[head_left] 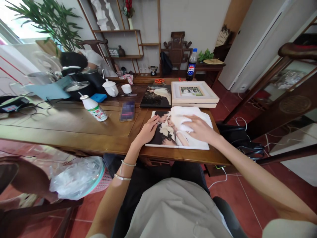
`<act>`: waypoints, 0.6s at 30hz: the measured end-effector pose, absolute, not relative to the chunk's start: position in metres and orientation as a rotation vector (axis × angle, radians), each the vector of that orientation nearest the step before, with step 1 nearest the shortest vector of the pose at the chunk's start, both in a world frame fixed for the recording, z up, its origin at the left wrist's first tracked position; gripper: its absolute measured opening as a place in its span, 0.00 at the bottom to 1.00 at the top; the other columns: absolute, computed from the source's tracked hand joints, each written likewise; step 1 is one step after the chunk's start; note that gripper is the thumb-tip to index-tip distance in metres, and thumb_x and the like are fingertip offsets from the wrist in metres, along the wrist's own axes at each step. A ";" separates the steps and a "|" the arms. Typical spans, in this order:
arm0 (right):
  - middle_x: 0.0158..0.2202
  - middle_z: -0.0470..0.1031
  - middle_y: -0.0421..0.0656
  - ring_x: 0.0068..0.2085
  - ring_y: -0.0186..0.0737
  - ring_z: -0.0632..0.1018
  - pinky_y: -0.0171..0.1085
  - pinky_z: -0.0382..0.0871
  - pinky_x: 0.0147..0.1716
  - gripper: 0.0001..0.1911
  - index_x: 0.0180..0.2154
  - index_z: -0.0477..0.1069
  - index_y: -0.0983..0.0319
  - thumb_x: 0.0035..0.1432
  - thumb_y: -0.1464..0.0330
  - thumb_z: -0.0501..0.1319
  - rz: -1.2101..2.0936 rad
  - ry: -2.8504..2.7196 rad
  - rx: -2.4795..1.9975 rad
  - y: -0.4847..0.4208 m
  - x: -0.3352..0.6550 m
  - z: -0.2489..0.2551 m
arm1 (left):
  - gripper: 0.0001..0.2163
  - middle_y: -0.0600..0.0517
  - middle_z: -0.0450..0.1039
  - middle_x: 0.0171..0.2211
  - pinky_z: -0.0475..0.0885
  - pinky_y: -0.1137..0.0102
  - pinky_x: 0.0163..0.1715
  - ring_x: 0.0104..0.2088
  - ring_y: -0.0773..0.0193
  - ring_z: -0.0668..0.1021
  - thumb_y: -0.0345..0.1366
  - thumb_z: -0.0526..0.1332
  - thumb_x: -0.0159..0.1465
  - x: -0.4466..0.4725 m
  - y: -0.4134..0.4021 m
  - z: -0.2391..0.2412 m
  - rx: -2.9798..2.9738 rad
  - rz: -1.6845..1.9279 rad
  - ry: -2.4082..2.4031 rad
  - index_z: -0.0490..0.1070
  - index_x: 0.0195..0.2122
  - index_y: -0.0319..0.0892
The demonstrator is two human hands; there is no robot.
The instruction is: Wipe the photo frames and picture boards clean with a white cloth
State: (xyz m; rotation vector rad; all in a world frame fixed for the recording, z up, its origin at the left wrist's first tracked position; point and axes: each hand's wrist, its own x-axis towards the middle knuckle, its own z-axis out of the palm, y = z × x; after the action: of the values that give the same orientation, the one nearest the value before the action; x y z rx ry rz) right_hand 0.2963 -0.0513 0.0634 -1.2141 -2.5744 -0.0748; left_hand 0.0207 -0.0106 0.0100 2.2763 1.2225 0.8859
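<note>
White-edged couple portrait (167, 135), left hand (149, 129) laid flat, right hand (200, 129) loosely clutching cloth (180, 113)

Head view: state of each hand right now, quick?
Left hand: open, laid on the photo, holding nothing.
Right hand: on the white cloth over the photo; whether it grips cannot be told.

It looks like a home: carved chair (177, 48), leafy plant (59, 24), ornament shelf (116, 31).
</note>
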 end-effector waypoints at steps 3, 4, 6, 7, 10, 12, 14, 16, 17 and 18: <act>0.53 0.73 0.56 0.55 0.55 0.71 0.51 0.65 0.52 0.23 0.51 0.73 0.66 0.53 0.77 0.56 -0.186 -2.488 -1.358 -0.022 0.311 0.059 | 0.21 0.42 0.61 0.64 0.55 0.61 0.65 0.65 0.58 0.62 0.35 0.47 0.68 0.021 -0.012 0.011 2.270 0.908 1.215 0.66 0.59 0.35; 0.52 0.74 0.57 0.55 0.55 0.71 0.52 0.65 0.52 0.22 0.51 0.73 0.67 0.54 0.76 0.56 -0.213 -2.474 -1.392 -0.019 0.311 0.057 | 0.21 0.42 0.61 0.64 0.55 0.61 0.65 0.65 0.58 0.62 0.35 0.47 0.68 0.021 -0.012 0.011 2.270 0.914 1.213 0.66 0.59 0.35; 0.52 0.73 0.58 0.58 0.56 0.68 0.55 0.61 0.55 0.22 0.51 0.73 0.66 0.54 0.76 0.56 -0.243 -2.479 -1.411 -0.025 0.305 0.055 | 0.21 0.42 0.61 0.63 0.56 0.61 0.65 0.65 0.58 0.62 0.35 0.46 0.68 0.021 -0.012 0.010 2.270 0.921 1.209 0.66 0.59 0.35; 0.54 0.72 0.57 0.60 0.57 0.67 0.56 0.58 0.57 0.22 0.50 0.74 0.65 0.53 0.77 0.57 -0.239 -2.496 -1.398 -0.033 0.299 0.055 | 0.21 0.42 0.61 0.63 0.56 0.61 0.65 0.65 0.58 0.62 0.35 0.46 0.68 0.021 -0.011 0.010 2.271 0.922 1.207 0.66 0.59 0.35; 0.60 0.67 0.54 0.63 0.57 0.63 0.58 0.53 0.60 0.23 0.47 0.76 0.62 0.49 0.79 0.58 -0.149 -2.573 -1.313 -0.073 0.273 0.057 | 0.21 0.41 0.61 0.64 0.55 0.60 0.65 0.65 0.57 0.61 0.34 0.47 0.68 0.021 -0.010 0.007 2.282 0.918 1.200 0.66 0.59 0.34; 0.63 0.63 0.53 0.65 0.57 0.60 0.59 0.50 0.61 0.23 0.46 0.77 0.61 0.47 0.79 0.59 -0.053 -2.646 -1.223 -0.101 0.256 0.060 | 0.21 0.41 0.60 0.64 0.54 0.59 0.66 0.66 0.56 0.61 0.34 0.47 0.68 0.020 -0.008 0.006 2.291 0.908 1.197 0.65 0.59 0.35; 0.63 0.62 0.54 0.65 0.58 0.58 0.58 0.48 0.62 0.23 0.46 0.77 0.62 0.46 0.78 0.61 0.033 -2.711 -1.119 -0.120 0.246 0.063 | 0.21 0.41 0.60 0.64 0.53 0.59 0.66 0.66 0.56 0.60 0.34 0.47 0.68 0.020 -0.007 0.006 2.295 0.895 1.193 0.65 0.60 0.35; 0.63 0.63 0.53 0.65 0.57 0.59 0.57 0.50 0.63 0.23 0.47 0.77 0.61 0.46 0.77 0.62 0.088 -2.729 -1.056 -0.123 0.243 0.064 | 0.22 0.41 0.59 0.64 0.53 0.59 0.66 0.66 0.57 0.60 0.34 0.47 0.68 0.020 -0.006 0.006 2.296 0.885 1.188 0.64 0.60 0.35; 0.63 0.63 0.52 0.64 0.55 0.61 0.55 0.51 0.63 0.24 0.47 0.77 0.60 0.46 0.77 0.62 0.094 -2.712 -1.063 -0.119 0.245 0.064 | 0.22 0.41 0.59 0.64 0.53 0.59 0.66 0.66 0.57 0.60 0.34 0.46 0.68 0.020 -0.006 0.006 2.296 0.881 1.187 0.64 0.60 0.35; 0.62 0.64 0.51 0.63 0.53 0.63 0.53 0.53 0.62 0.24 0.47 0.77 0.60 0.46 0.77 0.62 0.082 -2.685 -1.093 -0.110 0.247 0.064 | 0.22 0.41 0.59 0.64 0.53 0.59 0.66 0.66 0.57 0.60 0.34 0.46 0.67 0.020 -0.007 0.007 2.295 0.880 1.189 0.65 0.60 0.35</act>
State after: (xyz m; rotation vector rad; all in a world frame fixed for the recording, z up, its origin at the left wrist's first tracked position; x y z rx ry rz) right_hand 0.2471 -0.1105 0.0640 -1.0928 -2.6847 0.0816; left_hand 0.0197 -0.0068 0.0065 2.2946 1.1894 0.8795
